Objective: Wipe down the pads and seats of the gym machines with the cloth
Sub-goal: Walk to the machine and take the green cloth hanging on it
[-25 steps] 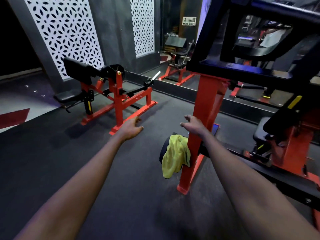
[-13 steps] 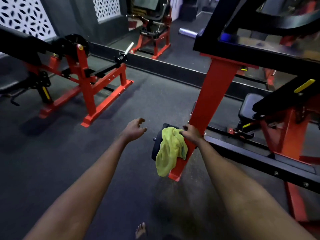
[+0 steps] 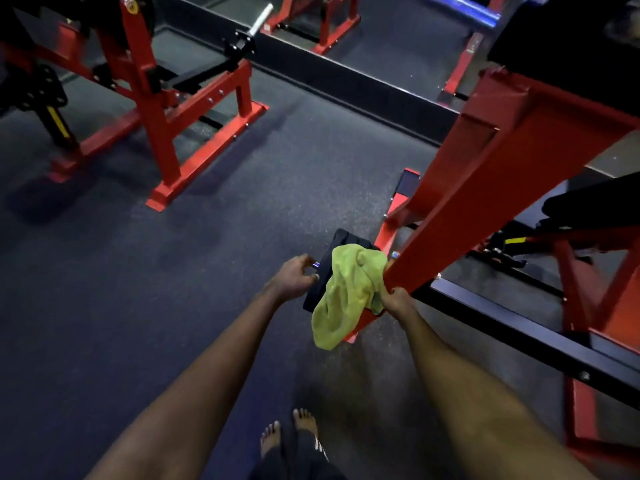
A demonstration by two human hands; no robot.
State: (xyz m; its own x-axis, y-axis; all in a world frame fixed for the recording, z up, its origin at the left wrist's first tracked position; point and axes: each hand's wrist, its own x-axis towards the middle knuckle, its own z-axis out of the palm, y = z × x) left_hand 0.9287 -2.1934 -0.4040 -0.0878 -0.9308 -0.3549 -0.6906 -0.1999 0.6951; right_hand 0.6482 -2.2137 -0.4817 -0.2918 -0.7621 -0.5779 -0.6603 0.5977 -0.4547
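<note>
Our right hand (image 3: 398, 302) grips the green cloth (image 3: 346, 296) draped on the black pad (image 3: 341, 239). Our left hand (image 3: 294, 277) sits loosely curled just beside it, over the dark floor (image 3: 207, 254).

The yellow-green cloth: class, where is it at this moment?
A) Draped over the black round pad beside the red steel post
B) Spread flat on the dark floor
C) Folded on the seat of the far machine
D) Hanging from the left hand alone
A: the yellow-green cloth hangs over the black round pad beside the red steel post, its edge gripped by the right hand; the left hand holds none of it.
</note>
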